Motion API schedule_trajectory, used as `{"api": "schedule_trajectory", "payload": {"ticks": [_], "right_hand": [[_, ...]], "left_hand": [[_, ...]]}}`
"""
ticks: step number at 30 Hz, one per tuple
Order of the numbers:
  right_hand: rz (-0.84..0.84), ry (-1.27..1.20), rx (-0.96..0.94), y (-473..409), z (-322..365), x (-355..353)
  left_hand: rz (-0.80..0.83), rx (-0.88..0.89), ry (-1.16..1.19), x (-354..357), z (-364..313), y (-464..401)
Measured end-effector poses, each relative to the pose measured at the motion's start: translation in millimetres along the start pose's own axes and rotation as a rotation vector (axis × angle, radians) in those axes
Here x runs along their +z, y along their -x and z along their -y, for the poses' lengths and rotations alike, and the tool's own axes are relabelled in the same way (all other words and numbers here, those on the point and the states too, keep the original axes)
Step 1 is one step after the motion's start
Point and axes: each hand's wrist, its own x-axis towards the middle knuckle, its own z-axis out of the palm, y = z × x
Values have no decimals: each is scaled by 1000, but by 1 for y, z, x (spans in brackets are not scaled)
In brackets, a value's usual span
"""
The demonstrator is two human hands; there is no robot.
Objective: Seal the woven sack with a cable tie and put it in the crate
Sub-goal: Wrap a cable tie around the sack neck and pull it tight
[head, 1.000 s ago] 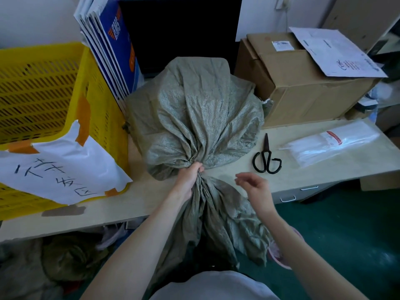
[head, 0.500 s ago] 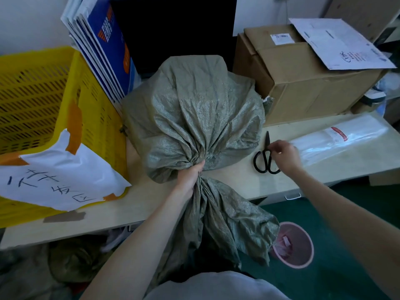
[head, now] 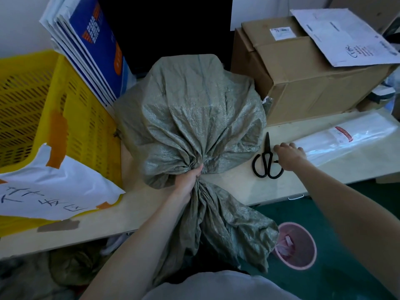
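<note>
The grey-green woven plastic sack (head: 194, 118) is sitting bulging on the pale wooden desk (head: 233, 187), between the yellow slotted plastic crate (head: 82, 118) on the left and the brown cardboard box (head: 307, 83) on the right. The left hand (head: 189, 178) is still clenching the sack's gathered neck in a tight grip, exactly where it was half a second ago, and the loose mouth is hanging over the desk edge toward the pink plastic bin (head: 297, 245) on the green floor. The right hand (head: 289, 156), which was hovering beside the neck one second ago, is now resting at the near end of the clear plastic packet of white cable ties (head: 350, 139), just beside the black-handled scissors (head: 267, 163). Its fingers are curling down onto the packet end, but whether that grip is grasping a tie cannot be told. The camera view is sitting slightly lower than before.
</note>
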Motion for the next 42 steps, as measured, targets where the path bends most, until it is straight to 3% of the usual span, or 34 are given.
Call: {"api": "schedule_trajectory", "payload": {"ticks": [5,11,17,24,30,37,42], "right_hand": [[-60,5,-45,-7,-4,3],[-143,-197,-50,-5,3,-5],[-274,-538,-228,15,42,-18],[-367,-873,-297,71,69,-22],[-338,-899,-490,114,95,-35],[-416,-911,-691,139,126,-82],[-568,-1081,-640,145,135,-135]], "left_hand": [[-6,-22,14,2,-1,-3],[-1,-14,8,2,-2,-8],[11,-6,35,1,0,-9],[31,-6,104,-12,1,1],[55,27,175,-23,7,8],[46,126,217,-42,15,15],[28,112,195,-51,18,20]]}}
